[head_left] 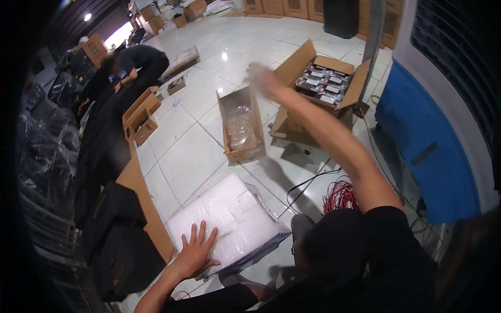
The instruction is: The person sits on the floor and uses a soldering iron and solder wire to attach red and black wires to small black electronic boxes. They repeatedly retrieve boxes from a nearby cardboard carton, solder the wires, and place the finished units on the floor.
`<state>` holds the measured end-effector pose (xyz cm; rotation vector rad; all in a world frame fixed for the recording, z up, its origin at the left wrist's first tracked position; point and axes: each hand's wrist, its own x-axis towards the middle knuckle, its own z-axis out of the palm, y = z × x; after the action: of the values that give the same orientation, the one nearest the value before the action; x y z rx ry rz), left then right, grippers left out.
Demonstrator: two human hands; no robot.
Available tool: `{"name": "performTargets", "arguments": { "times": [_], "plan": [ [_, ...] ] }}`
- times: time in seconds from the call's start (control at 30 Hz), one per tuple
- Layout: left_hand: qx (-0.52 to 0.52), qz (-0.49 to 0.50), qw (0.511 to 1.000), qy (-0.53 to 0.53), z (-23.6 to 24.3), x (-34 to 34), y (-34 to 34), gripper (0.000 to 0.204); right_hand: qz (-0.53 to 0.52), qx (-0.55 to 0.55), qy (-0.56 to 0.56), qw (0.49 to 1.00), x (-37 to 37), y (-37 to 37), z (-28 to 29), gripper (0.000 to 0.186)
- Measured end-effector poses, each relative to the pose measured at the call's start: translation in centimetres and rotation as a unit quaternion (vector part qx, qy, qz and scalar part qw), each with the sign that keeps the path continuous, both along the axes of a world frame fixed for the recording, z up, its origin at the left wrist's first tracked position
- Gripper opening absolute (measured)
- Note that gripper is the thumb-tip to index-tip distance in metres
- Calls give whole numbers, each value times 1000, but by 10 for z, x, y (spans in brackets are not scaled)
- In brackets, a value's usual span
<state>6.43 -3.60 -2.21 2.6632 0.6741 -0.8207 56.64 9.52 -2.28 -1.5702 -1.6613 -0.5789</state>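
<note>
My left hand (195,254) lies flat with its fingers spread on a white foam block (235,208), which looks wrapped in clear film and sits on the floor before me. Stretched forward and up, my right hand (265,82) is smeared by motion, so its fingers cannot be made out. It hangs above the floor between a narrow open cardboard box (245,155) with clear plastic inside and a larger open carton (295,68). Small plastic-wrapped packages (323,83) with white labels fill that carton, which rests on another cardboard box (292,128).
Black speaker-like boxes (128,250) line the left side beside a cardboard sheet (143,208). A bundle of red and black wires (340,197) lies near my knee. On the right stands a blue-panelled machine (417,151). Another person (138,62) bends over at the far left.
</note>
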Motion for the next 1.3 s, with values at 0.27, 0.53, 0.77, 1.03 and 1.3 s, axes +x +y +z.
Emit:
{"name": "performTargets", "arguments": {
  "times": [0.27,0.53,0.77,1.03,1.3],
  "plan": [
    [-15,9,1000,-3,-1,-5,2,101,-207,-7,185,961,73,-56,-12,27],
    [-27,16,999,-6,0,-2,1,99,-154,-332,182,913,158,-140,-77,22],
    [-22,17,1000,3,-1,-1,1,97,-128,-309,156,929,149,-141,-77,20],
    [-22,18,999,-15,0,-4,1,96,-180,-321,109,923,145,-126,-75,14],
    [-24,18,999,-21,-2,-6,1,97,-206,-315,132,917,147,-123,-89,15]
  ]
}}
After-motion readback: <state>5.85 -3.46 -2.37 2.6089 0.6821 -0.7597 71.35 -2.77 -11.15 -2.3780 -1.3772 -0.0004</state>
